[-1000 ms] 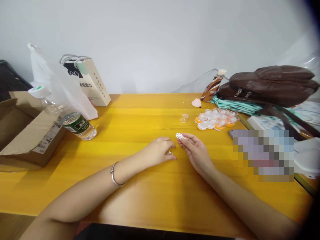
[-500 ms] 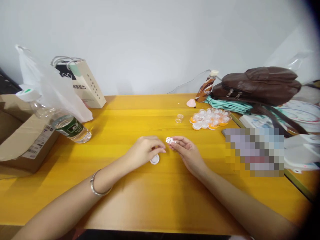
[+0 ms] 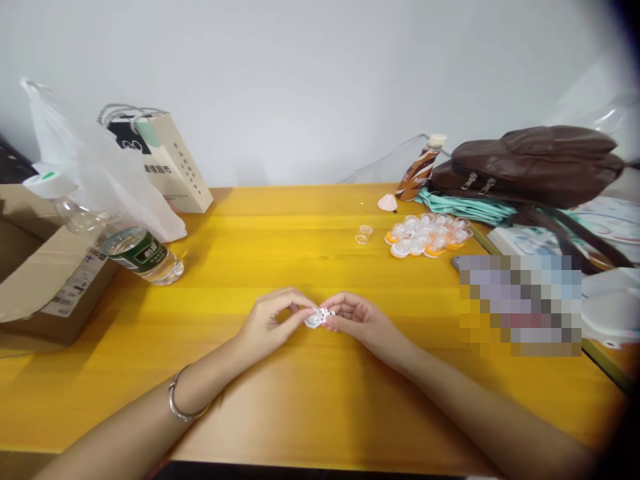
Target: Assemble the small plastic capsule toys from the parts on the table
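My left hand (image 3: 274, 320), a metal bangle (image 3: 176, 399) on its wrist, pinches the edge of a small round white cap (image 3: 312, 323) low over the table. Between the thumb and fingers of my right hand (image 3: 361, 321) is a small white piece with dark holes (image 3: 325, 316). The two parts meet or overlap at my fingertips; whether one sits inside the other I cannot tell. Beyond the hands, two clear plastic rings (image 3: 363, 234) lie near a cluster of clear domed capsules with white and orange bases (image 3: 425, 235).
To the left stand an open cardboard box (image 3: 60, 293), a large water bottle (image 3: 140, 252), a white plastic bag (image 3: 120, 173) and a paper bag (image 3: 183, 160). At the back right are a coffee bottle (image 3: 420, 168), a pink cone-shaped item (image 3: 387, 203) and a brown leather bag (image 3: 530, 163).
My left hand has closed on the round white cap that lay on the table. My right hand has brought the white holed piece down and left to it. The view has shifted slightly.
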{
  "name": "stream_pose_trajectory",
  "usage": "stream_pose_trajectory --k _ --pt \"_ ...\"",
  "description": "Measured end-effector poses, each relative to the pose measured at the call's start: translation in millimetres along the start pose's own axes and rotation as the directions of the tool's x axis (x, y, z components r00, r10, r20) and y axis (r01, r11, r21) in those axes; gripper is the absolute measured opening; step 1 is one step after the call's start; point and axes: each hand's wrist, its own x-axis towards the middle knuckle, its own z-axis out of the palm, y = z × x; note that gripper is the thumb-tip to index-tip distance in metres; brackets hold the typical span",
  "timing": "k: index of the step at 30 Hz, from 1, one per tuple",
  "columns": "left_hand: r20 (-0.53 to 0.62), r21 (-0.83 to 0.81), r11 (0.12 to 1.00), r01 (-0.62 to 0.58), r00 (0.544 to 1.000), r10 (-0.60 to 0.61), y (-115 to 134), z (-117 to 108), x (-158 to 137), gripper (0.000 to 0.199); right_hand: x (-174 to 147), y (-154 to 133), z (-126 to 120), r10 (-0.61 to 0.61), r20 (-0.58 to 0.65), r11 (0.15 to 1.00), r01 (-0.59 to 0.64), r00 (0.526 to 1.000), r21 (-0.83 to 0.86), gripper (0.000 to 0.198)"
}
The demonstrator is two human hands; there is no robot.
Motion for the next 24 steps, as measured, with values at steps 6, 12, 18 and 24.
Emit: stream_pose_trajectory --k 6,12,18,24 --pt "0.069 -0.017 0.977 -0.213 0.975 0.213 -3 -1 -2 0.015 -3 1 3 0.02 0.037 1.0 -0.02 0.999 -0.001 0.018" --pt "0.137 0.068 0.963 -0.26 0.959 0.249 -6 -1 -5 0.017 -2 1 3 0.005 0.02 1.0 -0.004 1.0 -0.027 0.018" --pt "0.101 0.086 0.962 -0.26 0.963 0.251 -1 2 -4 0.017 -3 -1 6 -0.034 -0.023 0.998 0.033 0.999 -0.055 0.019" --pt "0.052 0.078 0.972 -0.22 0.975 0.216 3 5 -5 0.017 -4 -1 11 -0.088 -0.038 0.992 0.084 0.995 -0.089 0.016"
